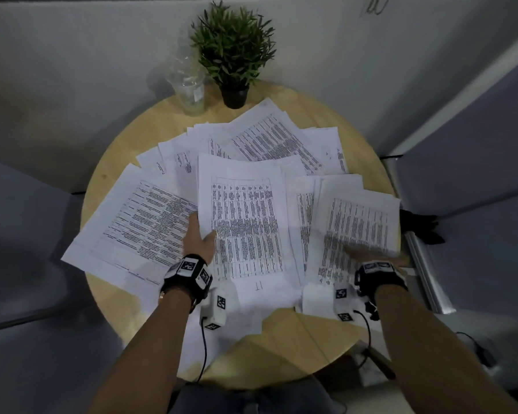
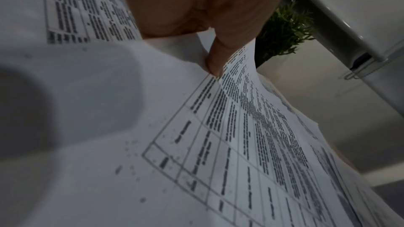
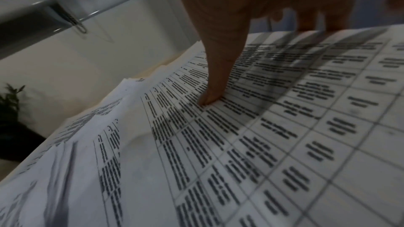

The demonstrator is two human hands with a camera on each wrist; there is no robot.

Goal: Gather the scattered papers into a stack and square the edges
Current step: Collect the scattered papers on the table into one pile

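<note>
Printed sheets lie scattered and overlapping across a round wooden table (image 1: 296, 339). My left hand (image 1: 203, 233) pinches the left edge of the centre sheet (image 1: 245, 222): the thumb is on top and the fingers are hidden beneath. In the left wrist view that sheet (image 2: 240, 103) curls up off the paper below at my left hand (image 2: 215, 61). My right hand (image 1: 374, 253), blurred, holds the right-hand pile (image 1: 356, 216). Its thumb (image 3: 210, 92) presses on the top page (image 3: 284, 127), and its fingers (image 3: 310, 21) drop behind the page's far edge.
A potted green plant (image 1: 234, 55) and a clear plastic cup (image 1: 190, 91) stand at the table's far edge, behind more loose sheets (image 1: 275, 138). A large sheet (image 1: 138, 219) overhangs the left rim. Grey partitions close in on the left and right.
</note>
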